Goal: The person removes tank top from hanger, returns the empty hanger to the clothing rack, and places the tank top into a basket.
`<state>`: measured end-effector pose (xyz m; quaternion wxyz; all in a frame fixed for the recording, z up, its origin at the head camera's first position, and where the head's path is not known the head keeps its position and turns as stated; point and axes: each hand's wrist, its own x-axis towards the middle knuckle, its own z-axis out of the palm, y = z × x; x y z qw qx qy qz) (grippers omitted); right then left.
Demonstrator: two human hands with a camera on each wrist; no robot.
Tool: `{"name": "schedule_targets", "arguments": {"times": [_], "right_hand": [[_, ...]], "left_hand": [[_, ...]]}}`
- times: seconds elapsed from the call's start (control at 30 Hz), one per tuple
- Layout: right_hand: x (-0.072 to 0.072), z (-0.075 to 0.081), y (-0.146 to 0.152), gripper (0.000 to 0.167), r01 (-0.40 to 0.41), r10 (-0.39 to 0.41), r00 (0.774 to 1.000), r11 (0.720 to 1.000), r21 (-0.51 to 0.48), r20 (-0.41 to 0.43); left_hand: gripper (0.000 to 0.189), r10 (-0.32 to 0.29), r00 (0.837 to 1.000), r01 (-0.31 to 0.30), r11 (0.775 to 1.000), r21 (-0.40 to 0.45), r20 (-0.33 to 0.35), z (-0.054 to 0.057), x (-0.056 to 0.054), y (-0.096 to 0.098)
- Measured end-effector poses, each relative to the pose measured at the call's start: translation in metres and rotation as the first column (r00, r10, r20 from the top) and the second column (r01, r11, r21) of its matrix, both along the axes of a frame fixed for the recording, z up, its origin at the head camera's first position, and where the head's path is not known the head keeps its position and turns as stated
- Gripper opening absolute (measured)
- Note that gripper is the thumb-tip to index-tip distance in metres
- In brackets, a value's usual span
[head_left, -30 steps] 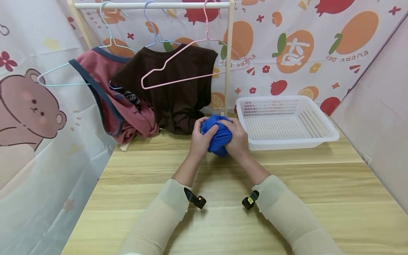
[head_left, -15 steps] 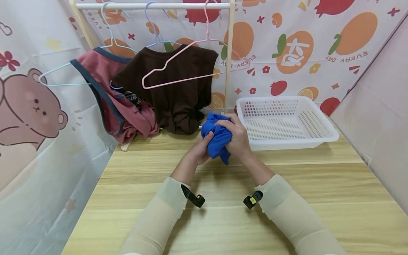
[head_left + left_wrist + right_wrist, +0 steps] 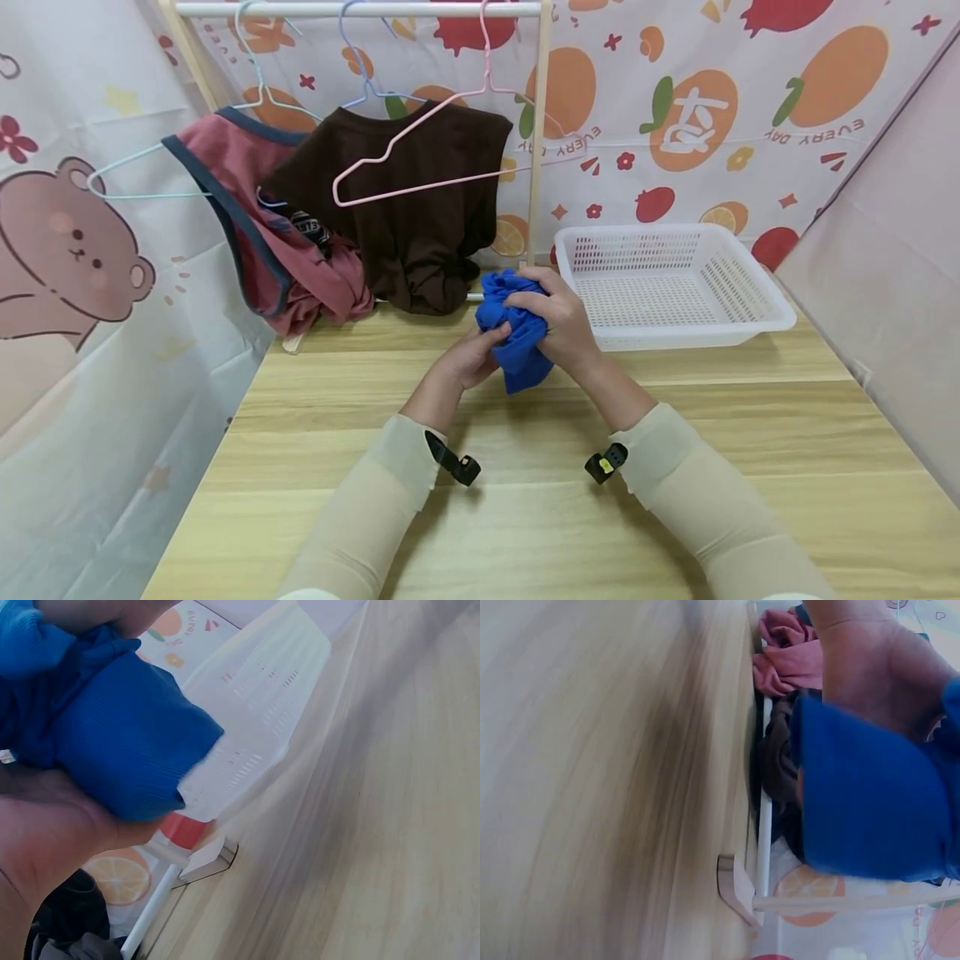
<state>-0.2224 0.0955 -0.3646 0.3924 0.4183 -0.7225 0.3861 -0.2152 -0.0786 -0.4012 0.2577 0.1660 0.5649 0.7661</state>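
A bunched blue cloth garment [image 3: 517, 342] is held above the table, in front of the rack's right post. My left hand [image 3: 468, 358] grips its lower left side, with the thumb lying over the front. From the right, my right hand [image 3: 566, 321] grips it with fingers bent over the upper part. A loose flap of the garment [image 3: 135, 735] hangs below the hands, and the left wrist view shows its edge. In the right wrist view the garment [image 3: 877, 795] covers part of the background, with the left hand [image 3: 877, 675] beyond it. Some fingertips are hidden in the folds.
Behind the hands stands a rack with a white rail [image 3: 420, 9]. On it hang a pink vest [image 3: 225, 167], a dark brown top [image 3: 427, 192] and a bare pink hanger [image 3: 420, 197]. A white perforated basket [image 3: 690, 337] sits right on the wooden table [image 3: 525, 533].
The blue garment has loosened from a compact ball, and a flap now hangs lower. My left hand has slid down its side. My right forearm has moved slightly right.
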Motion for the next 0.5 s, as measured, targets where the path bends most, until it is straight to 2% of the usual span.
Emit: {"name": "schedule_targets", "arguments": {"times": [0.1,0.23,0.37,0.5], "right_hand": [[-0.002,-0.001,0.003,0.008,0.011,-0.01,0.999,1.0,0.028,-0.04],[-0.006,-0.005,0.007,0.01,0.034,-0.025,0.993,0.997,0.075,-0.118],[-0.011,-0.006,0.012,0.006,0.076,-0.046,0.975,0.989,0.129,-0.218],[-0.013,-0.008,0.015,0.005,0.143,-0.079,0.951,0.97,0.198,-0.3]], "left_hand": [[0.138,-0.001,1.0,0.001,1.0,0.013,0.002,0.002,0.0,0.0],[0.128,-0.036,0.999,0.035,0.998,0.057,0.016,0.001,0.0,0.001],[0.116,-0.054,0.998,0.052,0.991,0.125,0.012,-0.002,-0.002,0.004],[0.111,-0.034,0.999,0.028,0.982,0.188,0.025,-0.002,-0.003,0.005]]}}
